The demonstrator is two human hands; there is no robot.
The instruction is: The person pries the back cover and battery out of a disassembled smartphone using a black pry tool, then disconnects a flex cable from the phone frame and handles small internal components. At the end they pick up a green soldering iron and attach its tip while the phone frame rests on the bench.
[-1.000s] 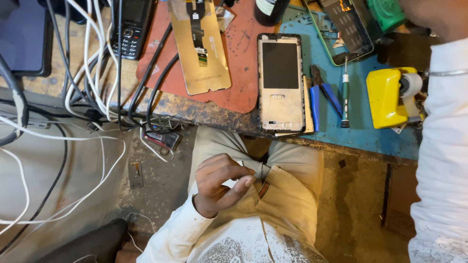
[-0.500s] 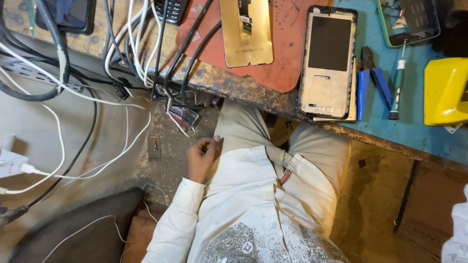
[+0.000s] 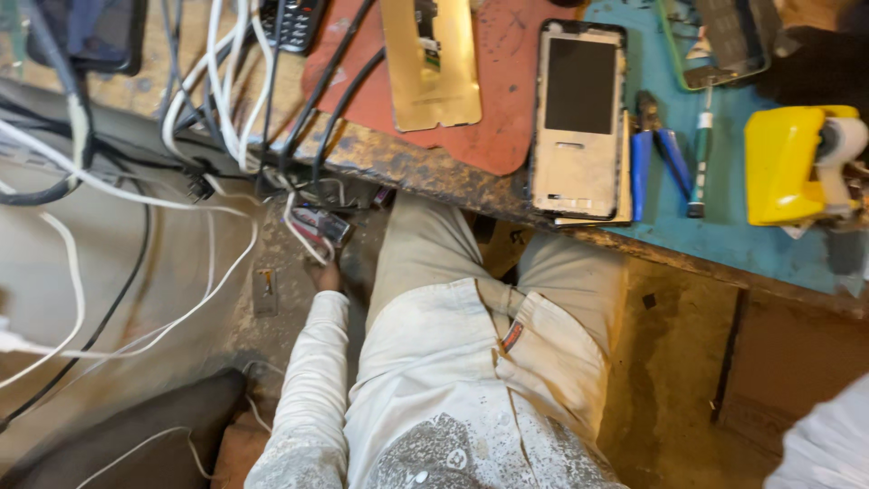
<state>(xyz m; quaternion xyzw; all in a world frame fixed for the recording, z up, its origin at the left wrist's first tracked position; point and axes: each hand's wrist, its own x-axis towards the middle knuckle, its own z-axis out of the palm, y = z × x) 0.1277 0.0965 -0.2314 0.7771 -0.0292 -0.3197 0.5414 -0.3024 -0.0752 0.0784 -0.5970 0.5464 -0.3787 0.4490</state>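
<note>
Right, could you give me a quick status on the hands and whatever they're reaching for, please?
Left hand down beside the thigh, at a small plug block hanging off the bench edge; grip unclear. Right hand out of view. White and black cables tangle over the block.

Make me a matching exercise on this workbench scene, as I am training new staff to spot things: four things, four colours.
Things:
1. tape dispenser
2. pliers' handles
3. mat under the metal plate
4. keypad phone

Colours:
a. black
b. rust red
c. yellow
d. blue

Pairs: 1-c, 2-d, 3-b, 4-a
</note>
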